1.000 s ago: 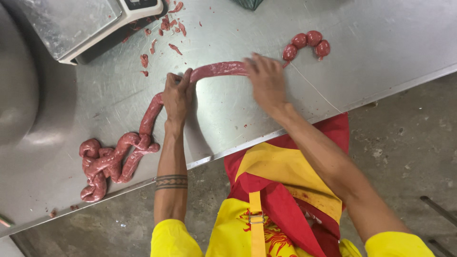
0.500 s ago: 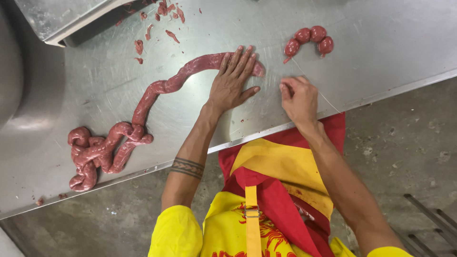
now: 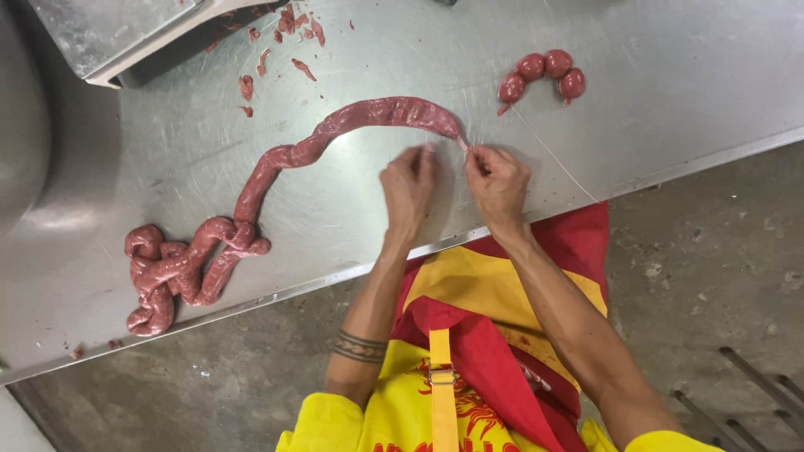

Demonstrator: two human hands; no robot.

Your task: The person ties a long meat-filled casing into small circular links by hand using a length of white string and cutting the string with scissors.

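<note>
Both hands pinch at the tip of a long sausage near the counter's front edge.

The right hand [image 3: 500, 186] has its fingers closed on the thin string [image 3: 553, 155] at the tip of the sausage [image 3: 335, 125]; the left hand [image 3: 408, 188] fingertips meet just beside it, grip unclear. The sausage curves left to a coiled heap by the counter [image 3: 670, 75] edge. Four tied links [image 3: 543, 74] lie well apart, bare steel around them; meat scraps [image 3: 276, 38] sit by a metal machine [image 3: 109, 33].
</note>
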